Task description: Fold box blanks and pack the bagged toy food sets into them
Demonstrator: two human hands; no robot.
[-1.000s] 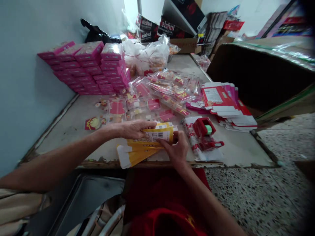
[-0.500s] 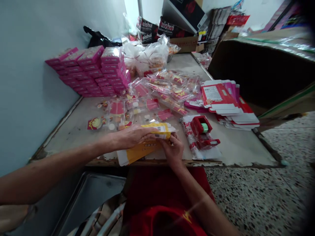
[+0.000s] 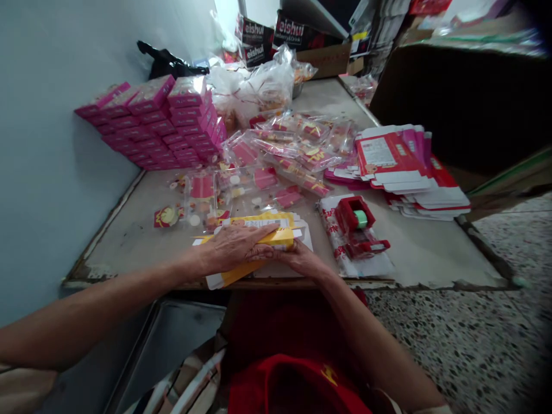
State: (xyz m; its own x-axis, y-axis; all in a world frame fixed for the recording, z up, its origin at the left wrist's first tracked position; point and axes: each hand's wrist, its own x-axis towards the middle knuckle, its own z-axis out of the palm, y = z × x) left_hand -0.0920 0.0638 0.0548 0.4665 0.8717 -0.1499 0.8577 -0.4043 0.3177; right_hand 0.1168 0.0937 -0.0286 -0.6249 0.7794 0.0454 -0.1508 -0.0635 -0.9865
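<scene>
Close to the table's front edge, both my hands are on a yellow carton (image 3: 283,237) with white flaps and tabs. My left hand (image 3: 233,246) lies over its left part, fingers closed along it. From below and the right, my right hand (image 3: 302,257) grips the carton's near side, its fingers partly hidden. More flat yellow cardboard (image 3: 235,275) lies beneath the hands. Just beyond are clear plastic packs (image 3: 201,192) with red and pink pieces inside. Right of my hands, a red tape dispenser (image 3: 360,227) with a green-cored roll rests on a white-and-red plastic packet (image 3: 340,259).
Pink boxes (image 3: 150,123) are stacked against the wall at left. Flattened red and pink cartons (image 3: 392,164) lie at right, by a large open cardboard box (image 3: 452,98). White plastic bags (image 3: 263,86) and black printed boxes (image 3: 293,34) stand at the back.
The yellow carton has been turned and opened out wider, with its white flaps spread. My left hand now lies flatter over it, and my right hand has shifted lower beside it. The view has tilted slightly.
</scene>
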